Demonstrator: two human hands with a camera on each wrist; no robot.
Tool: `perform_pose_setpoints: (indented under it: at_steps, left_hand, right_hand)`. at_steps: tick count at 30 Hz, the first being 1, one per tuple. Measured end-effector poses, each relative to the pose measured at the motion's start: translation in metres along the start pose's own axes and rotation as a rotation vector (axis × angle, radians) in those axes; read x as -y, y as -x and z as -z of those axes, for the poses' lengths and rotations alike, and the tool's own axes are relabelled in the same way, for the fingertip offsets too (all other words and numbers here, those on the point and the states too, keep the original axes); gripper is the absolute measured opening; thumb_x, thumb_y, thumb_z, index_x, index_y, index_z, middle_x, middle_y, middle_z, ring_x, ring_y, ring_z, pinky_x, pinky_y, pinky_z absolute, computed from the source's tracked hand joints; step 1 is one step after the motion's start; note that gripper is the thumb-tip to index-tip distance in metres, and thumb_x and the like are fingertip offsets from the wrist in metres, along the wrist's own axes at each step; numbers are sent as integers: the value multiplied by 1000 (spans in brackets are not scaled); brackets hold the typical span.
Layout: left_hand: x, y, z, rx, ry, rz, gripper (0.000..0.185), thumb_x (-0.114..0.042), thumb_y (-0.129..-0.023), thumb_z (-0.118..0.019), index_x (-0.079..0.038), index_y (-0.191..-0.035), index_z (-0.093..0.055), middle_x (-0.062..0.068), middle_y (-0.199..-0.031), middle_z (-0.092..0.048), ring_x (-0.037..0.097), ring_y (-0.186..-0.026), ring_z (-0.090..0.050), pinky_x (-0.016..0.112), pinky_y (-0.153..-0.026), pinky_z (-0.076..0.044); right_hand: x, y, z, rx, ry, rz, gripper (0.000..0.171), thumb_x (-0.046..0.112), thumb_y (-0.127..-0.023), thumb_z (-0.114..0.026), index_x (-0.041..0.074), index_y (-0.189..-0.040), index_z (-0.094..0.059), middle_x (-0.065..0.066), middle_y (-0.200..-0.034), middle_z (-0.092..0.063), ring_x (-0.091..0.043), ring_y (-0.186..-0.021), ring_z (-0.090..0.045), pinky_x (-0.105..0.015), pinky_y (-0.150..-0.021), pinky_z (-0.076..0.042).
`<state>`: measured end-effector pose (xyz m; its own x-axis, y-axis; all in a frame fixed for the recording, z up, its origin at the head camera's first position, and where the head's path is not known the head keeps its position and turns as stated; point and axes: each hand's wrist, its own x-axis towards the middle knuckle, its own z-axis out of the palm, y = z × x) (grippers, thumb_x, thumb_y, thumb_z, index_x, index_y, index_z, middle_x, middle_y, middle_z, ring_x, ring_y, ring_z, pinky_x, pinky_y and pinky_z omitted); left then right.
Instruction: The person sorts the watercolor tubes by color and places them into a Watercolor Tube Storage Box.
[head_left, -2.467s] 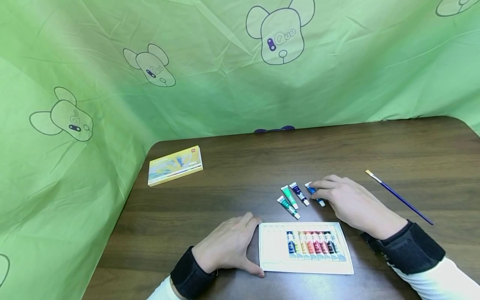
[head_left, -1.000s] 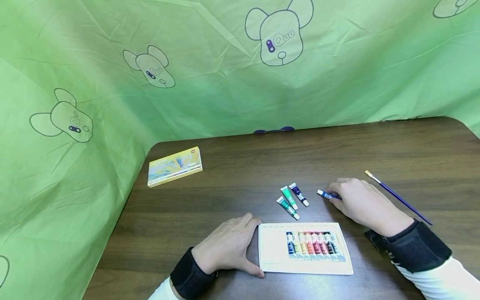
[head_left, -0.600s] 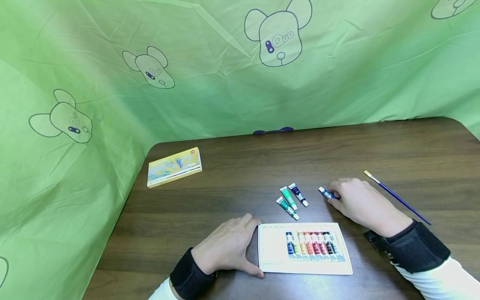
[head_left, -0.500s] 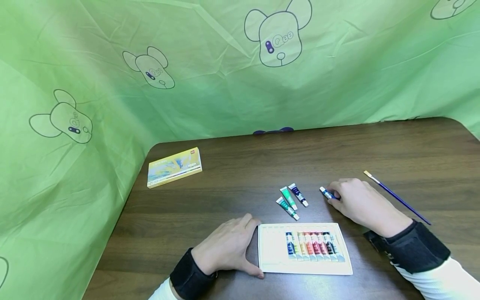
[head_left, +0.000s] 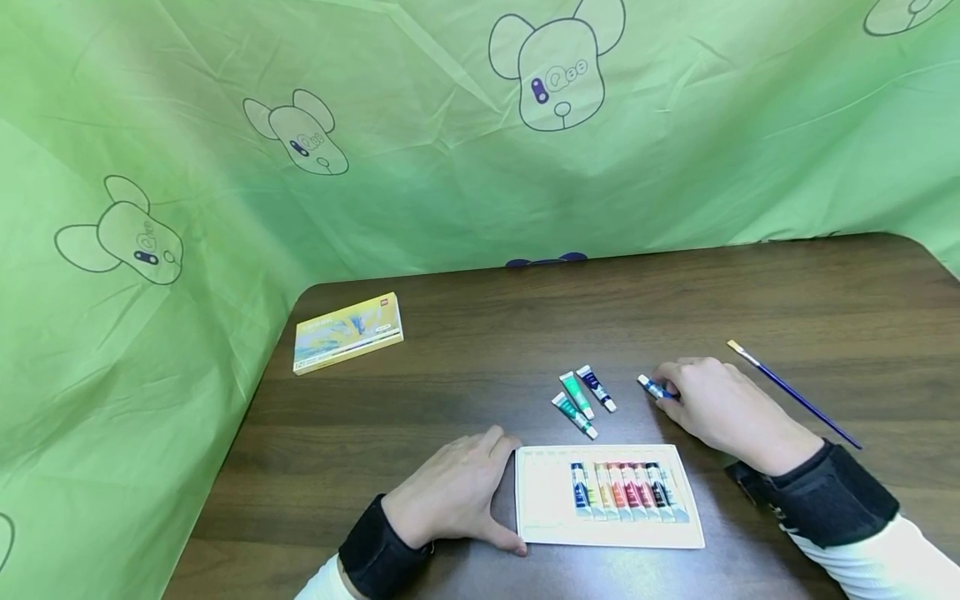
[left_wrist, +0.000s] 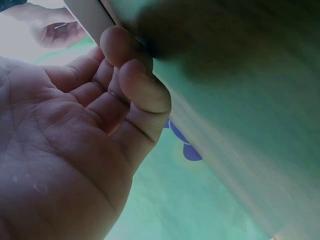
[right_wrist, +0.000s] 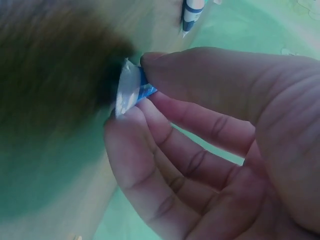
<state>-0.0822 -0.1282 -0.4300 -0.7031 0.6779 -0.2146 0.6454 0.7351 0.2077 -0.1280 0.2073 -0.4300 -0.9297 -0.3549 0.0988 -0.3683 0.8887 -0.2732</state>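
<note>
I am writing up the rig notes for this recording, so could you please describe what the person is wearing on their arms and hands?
Both hands are bare: no gloves and no rings visible. The left hand and the right hand each have a broad black band at the wrist, the left wrist band and the right wrist band. Behind each band a white sleeve runs up the forearm. No cables or markings show.

dark wood table (head_left: 465, 375): paint tray (head_left: 540, 500), loose tubes (head_left: 581, 400), brush (head_left: 795, 395), yellow box (head_left: 348, 332).
</note>
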Motion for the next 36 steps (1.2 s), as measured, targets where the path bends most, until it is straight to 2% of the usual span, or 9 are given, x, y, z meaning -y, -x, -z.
perform_pose_setpoints:
  at_steps: [5,13,18,27,36]
  left_hand:
    - [0,0,1,5,1,2,101,-74,-68,-86,-13,-142,-55,-5,-110,-57,5,-90,-51,27,-90,-53]
    - [0,0,0,-6,-8,-6,100,-74,-68,-86,-13,-141,-55,-5,-111,-58,5,-92,-52,28,-91,-53]
    - [0,1,0,-10,-13,-6,100,-75,-68,-86,-13,-140,-56,-5,-111,-58,5,-92,-53,28,-91,-53]
    - [0,0,0,-3,-5,-4,100,-75,-68,-86,-14,-142,-55,-5,-111,-58,5,-93,-52,27,-92,-53]
    - [-1,1,0,-9,-6,-3,100,-75,-68,-86,-14,-140,-56,-6,-110,-58,5,-93,-53,27,-93,-53]
  right_hand:
    - [1,1,0,25,-27,-10,17,8,-86,-82,3,-99,-72,2,-77,-60,-14,-66,-49,-33,-57,-40]
    - [1,2,0,25,-27,-11,16,8,-86,-82,5,-97,-71,3,-75,-58,-14,-64,-47,-32,-55,-36]
    - [3,3,0,36,-34,-29,21,7,-84,-82,3,-102,-73,2,-77,-60,-13,-64,-47,-31,-54,-36]
    - [19,7,5,57,-106,-110,26,6,-83,-77,0,-108,-73,2,-79,-61,-11,-59,-45,-26,-50,-33]
    - [40,11,4,51,-129,-141,28,7,-79,-80,-2,-105,-75,2,-77,-61,-14,-66,-50,-28,-56,-39]
